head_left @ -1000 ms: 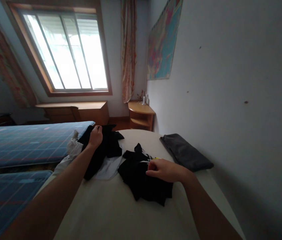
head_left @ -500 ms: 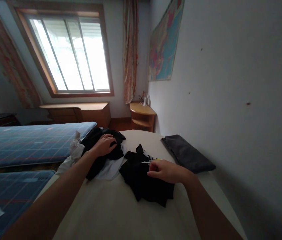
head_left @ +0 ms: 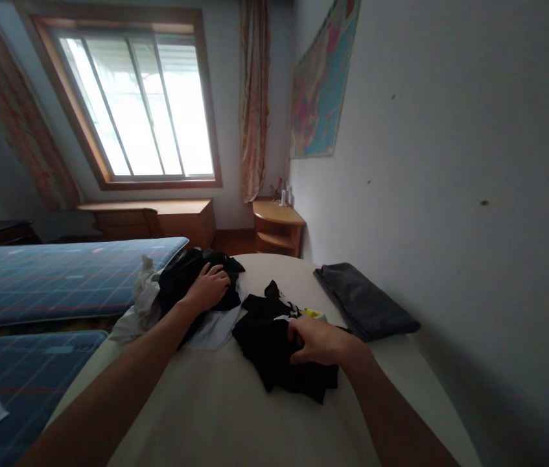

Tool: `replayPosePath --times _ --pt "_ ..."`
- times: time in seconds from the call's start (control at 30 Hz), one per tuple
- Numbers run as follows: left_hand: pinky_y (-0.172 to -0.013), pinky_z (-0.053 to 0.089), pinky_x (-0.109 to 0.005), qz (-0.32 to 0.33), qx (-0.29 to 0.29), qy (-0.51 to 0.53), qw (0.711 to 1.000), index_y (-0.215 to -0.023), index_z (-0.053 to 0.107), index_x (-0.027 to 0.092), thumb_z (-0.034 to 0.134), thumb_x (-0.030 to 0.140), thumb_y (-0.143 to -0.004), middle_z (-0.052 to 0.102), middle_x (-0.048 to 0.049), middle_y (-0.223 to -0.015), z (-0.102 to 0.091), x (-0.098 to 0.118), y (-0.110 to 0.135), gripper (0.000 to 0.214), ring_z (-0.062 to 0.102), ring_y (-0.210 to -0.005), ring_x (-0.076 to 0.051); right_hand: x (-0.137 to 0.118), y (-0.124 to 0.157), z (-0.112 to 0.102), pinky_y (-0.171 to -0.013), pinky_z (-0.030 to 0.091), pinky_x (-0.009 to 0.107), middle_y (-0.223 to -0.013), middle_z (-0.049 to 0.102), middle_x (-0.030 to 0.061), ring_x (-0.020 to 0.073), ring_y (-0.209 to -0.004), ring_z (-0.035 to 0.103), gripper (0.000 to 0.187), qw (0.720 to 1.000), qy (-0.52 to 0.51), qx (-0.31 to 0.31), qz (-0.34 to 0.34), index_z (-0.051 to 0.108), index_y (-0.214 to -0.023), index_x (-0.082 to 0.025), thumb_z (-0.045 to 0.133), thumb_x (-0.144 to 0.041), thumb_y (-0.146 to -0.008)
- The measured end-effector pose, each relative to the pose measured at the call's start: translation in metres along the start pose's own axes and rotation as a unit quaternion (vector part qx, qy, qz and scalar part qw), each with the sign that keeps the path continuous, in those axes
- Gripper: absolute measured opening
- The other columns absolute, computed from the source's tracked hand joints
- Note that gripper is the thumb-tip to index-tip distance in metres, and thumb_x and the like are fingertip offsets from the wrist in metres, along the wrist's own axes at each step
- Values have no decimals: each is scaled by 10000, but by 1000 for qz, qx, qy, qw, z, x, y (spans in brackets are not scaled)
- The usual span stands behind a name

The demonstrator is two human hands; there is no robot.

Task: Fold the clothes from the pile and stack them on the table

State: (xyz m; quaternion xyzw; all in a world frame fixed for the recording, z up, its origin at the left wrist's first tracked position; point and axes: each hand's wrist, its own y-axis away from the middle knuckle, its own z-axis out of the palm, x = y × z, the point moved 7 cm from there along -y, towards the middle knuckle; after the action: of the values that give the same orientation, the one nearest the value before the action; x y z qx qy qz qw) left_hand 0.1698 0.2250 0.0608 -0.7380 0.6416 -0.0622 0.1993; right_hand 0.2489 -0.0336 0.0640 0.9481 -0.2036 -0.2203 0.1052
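Note:
My left hand [head_left: 210,287] lies on a heap of black clothing [head_left: 177,275], its fingers stretched out over the cloth. Under the heap, part of a white cloth [head_left: 213,329] shows. My right hand [head_left: 320,342] is over a black garment [head_left: 267,344] with white marks and a yellow patch [head_left: 314,314]. Its fingers are bent, and the thumb stands apart from them with nothing visible between. Beyond that hand a folded dark grey garment [head_left: 366,301] rests near the wall.
All the clothes are on a cream-coloured surface [head_left: 216,408] with a rounded far end. To the left are blue plaid mattresses [head_left: 70,279], with crumpled white cloth [head_left: 144,298] at the border. A wall [head_left: 449,259] bounds the right side. A corner shelf [head_left: 279,214] stands farther back.
My right hand has moved slightly down, its thumb now apart from the fingers, and more of the yellow patch shows. The left hand has shifted a little on the black heap.

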Motion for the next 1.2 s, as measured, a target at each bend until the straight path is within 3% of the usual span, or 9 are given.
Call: replayPosePath --times 0.27,0.37,0.47,0.6,0.73,0.87,0.97,1.07,1.2 --pt "-1134 258 -607 -10 6 16 1000 -890 659 186 477 186 -904 715 -113 -1032 -4 3 -2 183 510 -1296 -336 0 -1 0 -635 394 235 -913 714 26 171 -821 644 123 1000 19 1 -4 724 -902 -221 713 -227 -780" --pt "-1144 229 -625 -6 2 19 1000 -924 665 194 490 194 -898 714 -103 -1069 -7 10 0 177 475 -1332 -347 -2 -3 4 -616 402 252 -878 721 41 195 -792 655 207 1000 23 -3 8 728 -879 -216 750 -386 -762" --pt "-1163 200 -620 -7 13 31 999 -999 672 194 504 222 -908 698 -103 -1157 -11 24 2 194 429 -1373 -352 -3 -6 9 -603 400 271 -872 728 65 229 -798 665 290 999 48 5 26 727 -835 -199 782 -452 -704" --pt "-1181 200 -570 -25 34 63 997 -1077 671 189 527 232 -904 668 -97 -1251 -21 52 4 229 393 -1399 -346 -7 -7 9 -632 388 265 -858 731 62 213 -824 671 53 996 84 5 7 723 -785 -199 681 -227 -769" --pt "-1063 390 -431 -62 -11 165 984 -1052 679 207 448 347 -973 718 -84 -1111 -34 84 5 281 615 -1149 -274 -2 0 -5 -640 377 264 -904 719 66 201 -825 653 98 998 58 31 -11 683 -877 -197 608 -256 -856" --pt "-800 493 -334 -126 -113 315 934 -1141 663 236 318 523 -999 733 -77 -980 -34 106 15 470 690 -891 -237 9 8 -33 -729 394 282 -953 696 102 207 -870 639 179 991 -6 131 -11 581 -997 -170 447 -286 -977" --pt "-762 490 -326 -130 -98 367 916 -1256 602 231 573 539 -875 726 -74 -992 -29 112 21 491 679 -877 -244 20 11 -52 -752 401 294 -887 673 84 202 -825 636 181 972 -74 222 4 516 -977 -183 373 -293 -996" --pt "-720 497 -305 -147 -43 432 889 -1070 665 212 662 408 -810 716 -46 -892 -21 107 21 326 659 -813 -215 35 13 -65 -735 413 304 -818 649 49 202 -775 626 172 943 -129 305 29 486 -930 -214 378 -337 -983" --pt "-620 521 -264 -242 42 610 754 -918 670 177 680 463 -803 691 -29 -799 -20 87 20 309 641 -706 -168 51 11 -73 -715 433 305 -804 648 36 198 -745 621 185 919 -174 352 22 495 -932 -218 426 -387 -959"
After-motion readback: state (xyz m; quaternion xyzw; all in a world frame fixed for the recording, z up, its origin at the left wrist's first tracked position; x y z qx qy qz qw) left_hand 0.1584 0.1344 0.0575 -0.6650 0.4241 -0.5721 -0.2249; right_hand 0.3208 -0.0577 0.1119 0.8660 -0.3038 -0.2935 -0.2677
